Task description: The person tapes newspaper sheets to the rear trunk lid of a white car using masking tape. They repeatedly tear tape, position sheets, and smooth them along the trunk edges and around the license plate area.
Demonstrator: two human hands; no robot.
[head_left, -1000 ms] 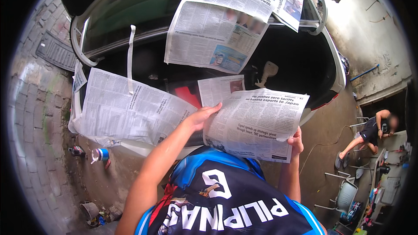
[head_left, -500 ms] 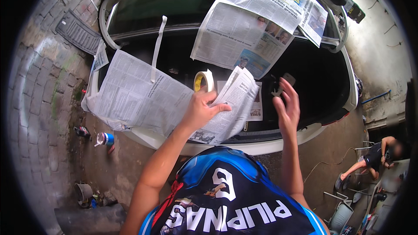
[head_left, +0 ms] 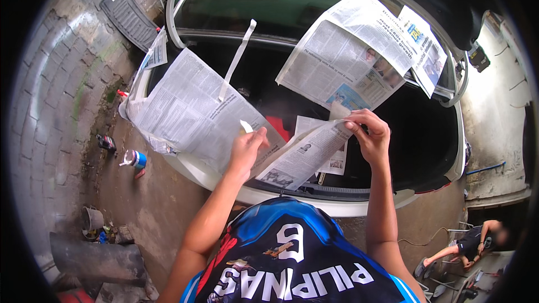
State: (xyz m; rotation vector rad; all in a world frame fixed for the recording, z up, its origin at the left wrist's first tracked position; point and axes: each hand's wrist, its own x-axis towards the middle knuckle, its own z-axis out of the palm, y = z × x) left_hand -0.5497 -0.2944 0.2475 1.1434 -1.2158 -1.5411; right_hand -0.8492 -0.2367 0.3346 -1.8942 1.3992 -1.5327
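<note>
My left hand [head_left: 247, 148] is closed around a roll of masking tape [head_left: 246, 127]; only a pale edge of the roll shows past my fingers. With thumb and fingertips, my right hand [head_left: 369, 133] pinches the upper right corner of a newspaper sheet [head_left: 306, 154], which slants across the rear sill of an open car trunk. Beside it, a large newspaper sheet [head_left: 196, 106] covers the trunk's left edge. A loose strip of masking tape [head_left: 238, 59] extends up from that sheet. Further newspaper sheets [head_left: 342, 56] hang over the far right part of the opening.
The white car body edge [head_left: 331, 209] curves around the dark trunk [head_left: 418, 140]. A blue and white can [head_left: 136, 159] stands on the floor at left, near a block wall [head_left: 50, 134]. Another person [head_left: 477, 241] sits at the lower right. A black plastic panel [head_left: 128, 17] leans far left.
My right hand has moved from open in the air to gripping the newspaper's corner. That sheet is now spread out, and my left hand has come away from it, still with the tape roll.
</note>
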